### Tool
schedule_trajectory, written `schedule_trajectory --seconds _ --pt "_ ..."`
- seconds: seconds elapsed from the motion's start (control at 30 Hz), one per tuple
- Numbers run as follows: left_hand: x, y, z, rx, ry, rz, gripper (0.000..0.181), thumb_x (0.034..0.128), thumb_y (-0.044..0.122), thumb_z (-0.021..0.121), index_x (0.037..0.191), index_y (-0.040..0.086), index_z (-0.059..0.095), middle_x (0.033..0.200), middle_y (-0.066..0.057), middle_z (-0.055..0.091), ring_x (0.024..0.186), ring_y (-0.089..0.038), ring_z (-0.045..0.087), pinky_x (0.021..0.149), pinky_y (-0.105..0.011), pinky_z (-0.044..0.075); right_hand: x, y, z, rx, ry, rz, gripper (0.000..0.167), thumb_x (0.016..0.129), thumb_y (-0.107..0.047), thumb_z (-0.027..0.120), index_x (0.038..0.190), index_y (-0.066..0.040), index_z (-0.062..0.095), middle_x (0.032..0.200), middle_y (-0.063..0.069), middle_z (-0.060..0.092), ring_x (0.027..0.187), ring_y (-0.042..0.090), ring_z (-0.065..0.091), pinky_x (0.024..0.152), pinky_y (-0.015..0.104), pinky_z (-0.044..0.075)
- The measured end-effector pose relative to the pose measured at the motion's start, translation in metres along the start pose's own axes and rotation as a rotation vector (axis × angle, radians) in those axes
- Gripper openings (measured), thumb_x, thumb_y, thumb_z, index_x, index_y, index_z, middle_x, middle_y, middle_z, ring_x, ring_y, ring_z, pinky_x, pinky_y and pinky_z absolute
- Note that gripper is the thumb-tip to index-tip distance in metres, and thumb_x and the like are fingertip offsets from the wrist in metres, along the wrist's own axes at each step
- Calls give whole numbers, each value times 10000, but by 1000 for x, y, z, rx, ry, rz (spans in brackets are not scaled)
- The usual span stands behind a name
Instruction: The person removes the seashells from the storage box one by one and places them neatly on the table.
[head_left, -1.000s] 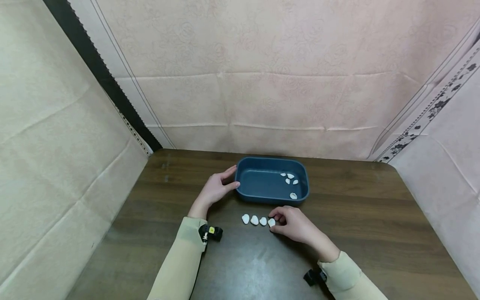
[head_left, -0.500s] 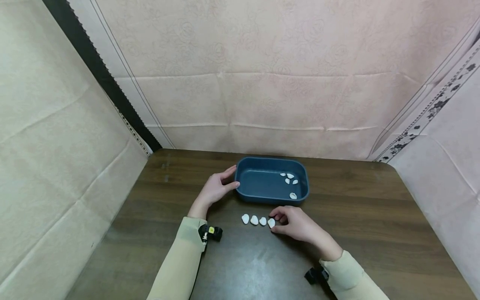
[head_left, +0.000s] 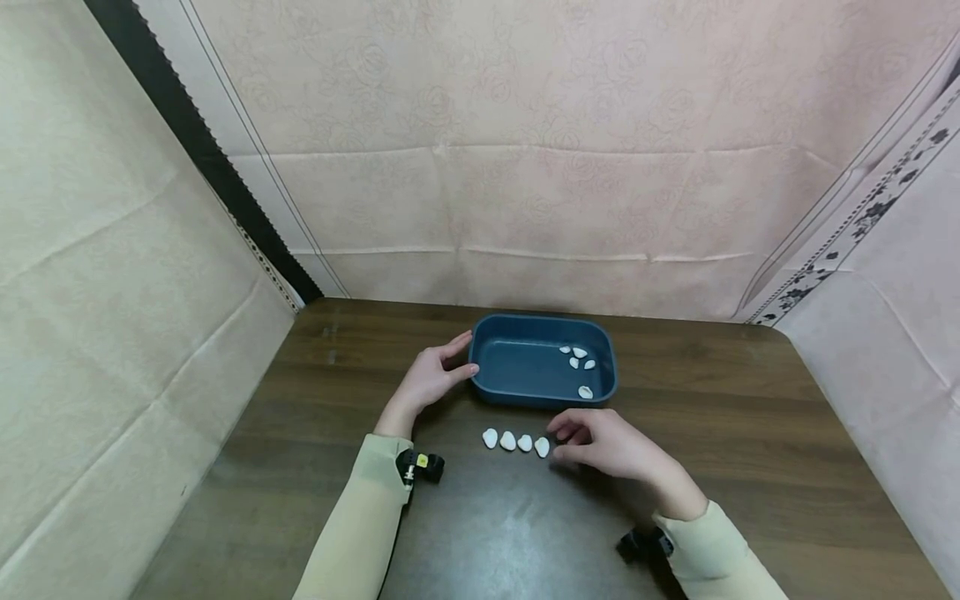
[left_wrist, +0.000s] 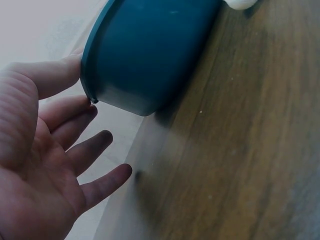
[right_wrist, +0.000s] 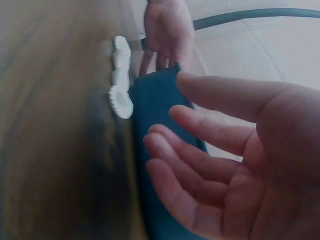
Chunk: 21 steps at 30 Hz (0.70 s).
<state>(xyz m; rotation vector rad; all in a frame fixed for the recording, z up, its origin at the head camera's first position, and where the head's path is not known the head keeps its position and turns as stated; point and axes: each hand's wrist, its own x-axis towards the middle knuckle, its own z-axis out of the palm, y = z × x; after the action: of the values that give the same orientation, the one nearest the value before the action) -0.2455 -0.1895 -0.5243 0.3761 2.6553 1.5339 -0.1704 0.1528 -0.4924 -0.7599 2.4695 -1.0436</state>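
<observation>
A row of several small white seashells (head_left: 507, 441) lies on the wooden table, in front of a dark blue rectangular tray (head_left: 534, 398). Just right of the row's last shell (head_left: 542, 447) is my right hand (head_left: 611, 442), its fingers loosely bent with nothing between them. The right wrist view shows the ribbed edge of the nearest shell (right_wrist: 121, 103), apart from the fingertips. My left hand (head_left: 429, 379) touches the tray's left end with thumb and fingers extended. In the left wrist view, the thumb (left_wrist: 57, 75) meets the rim and the other fingers spread below it.
Inside the tray, several more shells (head_left: 580, 352) lie toward its right side, one of them (head_left: 586, 392) near the front wall. Pale patterned cloth (head_left: 487, 200) hangs behind the table (head_left: 712, 417) and on both sides.
My right hand has drawn slightly right, away from the last shell in the row, which it was touching. The left hand and the tray stay in place.
</observation>
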Motion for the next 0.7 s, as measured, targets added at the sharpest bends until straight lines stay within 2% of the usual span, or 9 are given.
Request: schedule_trajectory --seconds 0.1,0.23,0.37,0.47,0.6,0.7 --pt "1 0 0 8 0 6 626 1035 234 744 1606 140 506 1645 30 477 1545 -256 403 1250 -544 321 -3 -2 -7 37 17 -8 290 1017 -277 764 1249 -102 746 1035 -64 732 954 151 690 829 311 581" --pt "0 0 0 27 5 -4 627 1035 249 746 1608 164 506 1642 43 479 1543 -253 407 1249 -541 325 -3 -1 -21 93 94 -11 308 1047 -322 725 1282 -123 741 1085 -39 745 977 179 691 849 317 594" --pt "-1 -1 0 33 7 -24 638 1033 266 749 1615 186 497 1643 56 475 1548 -252 398 1251 -545 318 3 2 -35 208 203 -1 313 1081 -296 676 1340 -124 716 1240 85 734 1067 279 698 908 316 610" --pt "-2 -1 -1 28 6 -26 643 1031 269 751 1615 180 496 1643 52 475 1550 -254 395 1252 -546 316 12 4 -43 316 261 19 354 1103 -273 637 1395 -75 672 1334 179 687 1184 409 666 983 407 600" --pt "-1 -1 -1 23 8 -10 636 1030 260 753 1608 170 506 1639 45 482 1544 -254 405 1249 -541 325 27 5 -49 371 271 71 415 1122 -294 597 1454 -45 614 1427 244 612 1304 491 579 1039 534 547" --pt "1 0 -1 26 5 -6 632 1032 260 750 1610 179 505 1642 57 478 1543 -242 406 1249 -534 327 37 5 -52 352 246 111 456 1126 -331 583 1493 -60 585 1495 255 558 1332 477 557 1042 545 546"
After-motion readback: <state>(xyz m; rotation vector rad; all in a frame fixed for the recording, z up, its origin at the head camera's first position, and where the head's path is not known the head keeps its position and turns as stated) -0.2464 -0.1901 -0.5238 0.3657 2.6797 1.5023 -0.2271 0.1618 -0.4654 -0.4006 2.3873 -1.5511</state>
